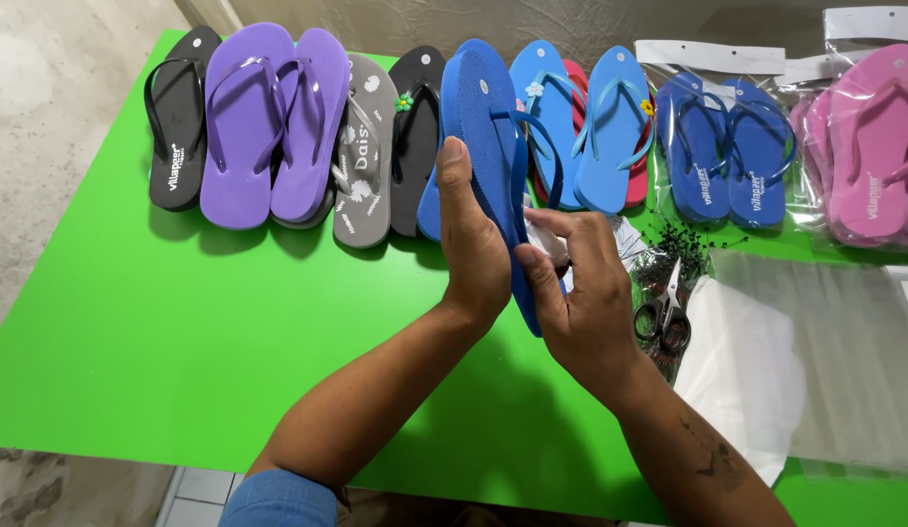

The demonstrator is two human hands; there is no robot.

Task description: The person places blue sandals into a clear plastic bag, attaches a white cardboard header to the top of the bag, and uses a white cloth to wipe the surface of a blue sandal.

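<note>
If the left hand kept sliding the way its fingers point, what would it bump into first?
The left hand points up the blue flip-flop it holds, toward the table's far edge. Past the fingertips it would probably meet the black flip-flop with a flower in the row, though depth is hard to judge.

1. one head-worn view, looking steeply down and forward over the green table [181,342].
2. close range: forearms enter from the bottom edge, the table's far edge near the top.

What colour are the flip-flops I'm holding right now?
Blue: the pair of flip-flops held upright between both hands, clearest in the head view.
</note>
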